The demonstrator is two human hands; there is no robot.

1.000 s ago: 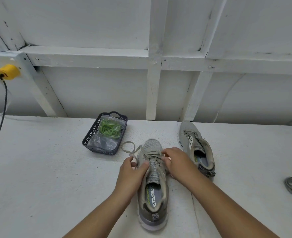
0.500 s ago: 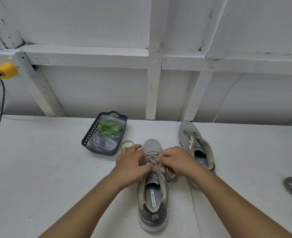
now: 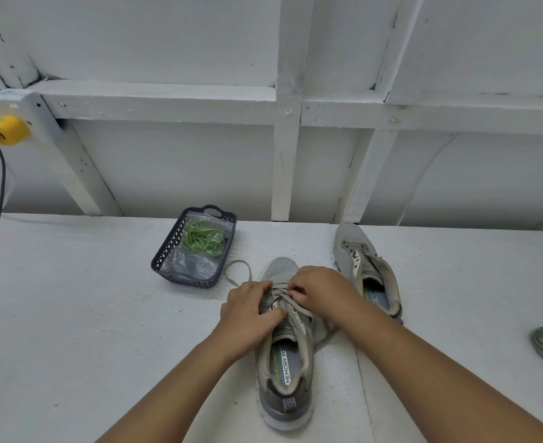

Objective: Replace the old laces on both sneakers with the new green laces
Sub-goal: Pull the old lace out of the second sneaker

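at lower centre, the left hand (image 3: 247, 310) steadies the grey mesh sneaker (image 3: 284, 346) while the right hand (image 3: 319, 290) pinches its old beige lace (image 3: 291, 303), mid-unlacing. next likely: drawing it free. green laces (image 3: 203, 238) wait bagged in the dark basket (image 3: 171, 247).

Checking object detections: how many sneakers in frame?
2. One sneaker lies centre front, under the left hand and right hand; the second sneaker lies just right of it, farther back, unlaced. None seem hidden.
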